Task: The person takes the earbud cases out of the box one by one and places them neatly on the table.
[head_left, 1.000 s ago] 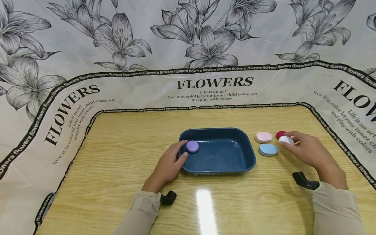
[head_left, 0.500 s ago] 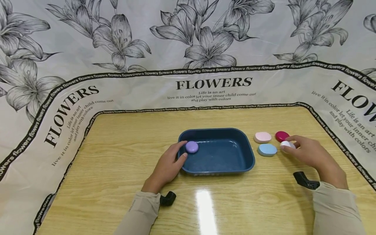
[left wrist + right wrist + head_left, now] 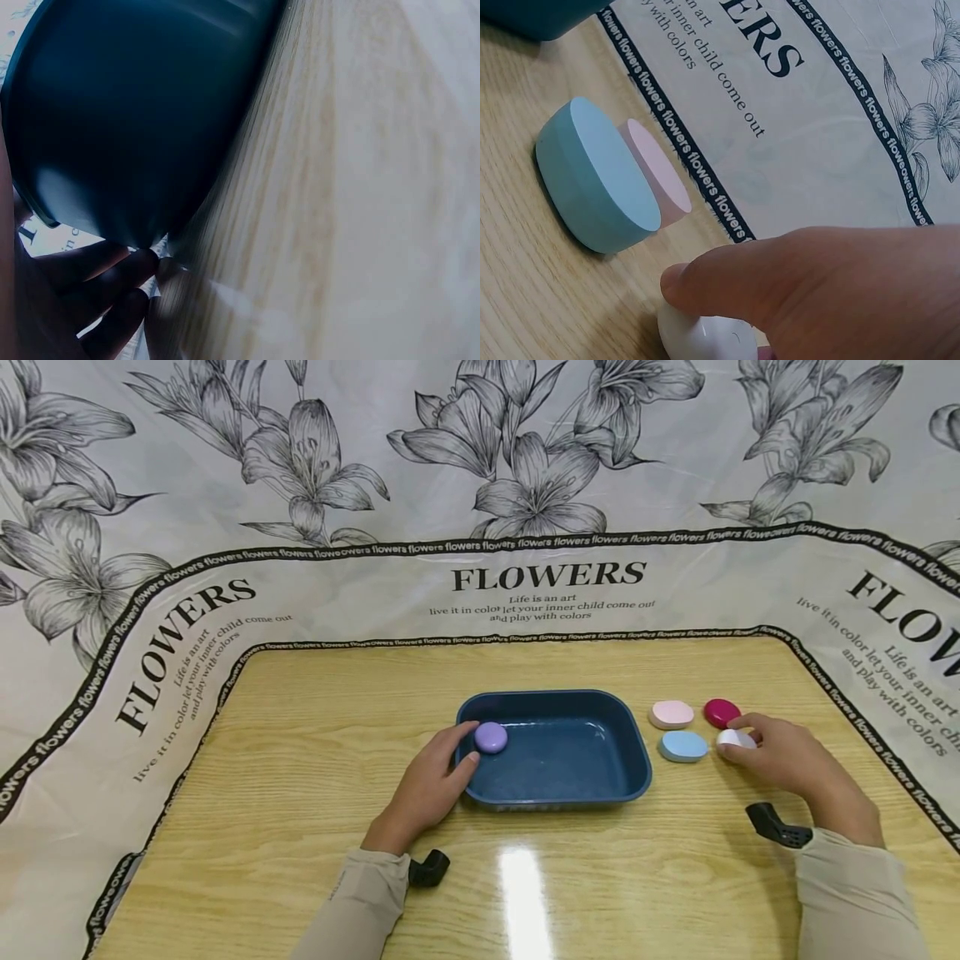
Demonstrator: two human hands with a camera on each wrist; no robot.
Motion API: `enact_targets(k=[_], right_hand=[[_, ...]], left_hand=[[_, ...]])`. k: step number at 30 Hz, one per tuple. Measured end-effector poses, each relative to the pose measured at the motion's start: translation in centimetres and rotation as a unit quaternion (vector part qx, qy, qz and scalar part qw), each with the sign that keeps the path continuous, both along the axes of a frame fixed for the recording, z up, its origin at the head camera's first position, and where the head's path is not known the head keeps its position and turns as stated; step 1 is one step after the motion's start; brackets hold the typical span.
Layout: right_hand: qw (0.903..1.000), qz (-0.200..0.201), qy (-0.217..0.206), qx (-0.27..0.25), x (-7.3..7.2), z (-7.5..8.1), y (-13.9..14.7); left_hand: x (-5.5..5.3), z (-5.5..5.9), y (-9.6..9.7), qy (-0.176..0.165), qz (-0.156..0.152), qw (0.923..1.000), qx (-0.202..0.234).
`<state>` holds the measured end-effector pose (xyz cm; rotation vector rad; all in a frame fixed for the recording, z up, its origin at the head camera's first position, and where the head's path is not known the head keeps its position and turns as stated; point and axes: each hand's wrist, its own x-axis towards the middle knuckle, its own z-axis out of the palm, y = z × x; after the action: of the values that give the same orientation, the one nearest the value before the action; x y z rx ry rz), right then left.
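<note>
A dark blue rectangular tub [image 3: 562, 768] stands on the table, and a round purple soap [image 3: 491, 737] lies inside near its left end. My left hand [image 3: 431, 777] grips the tub's left end, thumb and forefinger at the rim; in the left wrist view the other fingers [image 3: 109, 289] lie against the outer wall. To the right of the tub, my right hand [image 3: 791, 756] pinches a white soap [image 3: 735, 740] low over the table. The thumb [image 3: 705, 281] lies on the white soap [image 3: 705, 337] in the right wrist view, whose lower edge cuts it off.
Around the white soap sit a light blue oval soap [image 3: 683, 746] to its left, a pink soap [image 3: 671, 714] behind that, and a crimson soap [image 3: 722, 713] just behind it. A flower-printed cloth [image 3: 551, 585] walls the wooden table [image 3: 330, 735] at the back and sides.
My right hand has moved down and slightly toward me with the white soap, uncovering more of the crimson one. My left hand keeps its place on the tub.
</note>
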<state>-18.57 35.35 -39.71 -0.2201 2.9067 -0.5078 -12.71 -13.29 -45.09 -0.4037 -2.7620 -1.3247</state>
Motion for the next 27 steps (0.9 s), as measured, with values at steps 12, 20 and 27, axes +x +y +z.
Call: enact_targets(k=[12,20,27], right_hand=[[0.9999,-0.001,0.012,0.006,-0.10,-0.16,-0.19],[0.9999,-0.006,0.010,0.007,-0.11,-0.20,-0.23],[0.9999,-0.008,0.009,0.007,-0.05,-0.12,-0.26]], left_hand=[[-0.06,0.04,-0.01,0.000,0.002,1.0000,0.003],[-0.11,0.01,-0.02,-0.003,-0.001,1.0000,0.002],[-0.07,0.00,-0.03,-0.002,0.001,1.0000,-0.001]])
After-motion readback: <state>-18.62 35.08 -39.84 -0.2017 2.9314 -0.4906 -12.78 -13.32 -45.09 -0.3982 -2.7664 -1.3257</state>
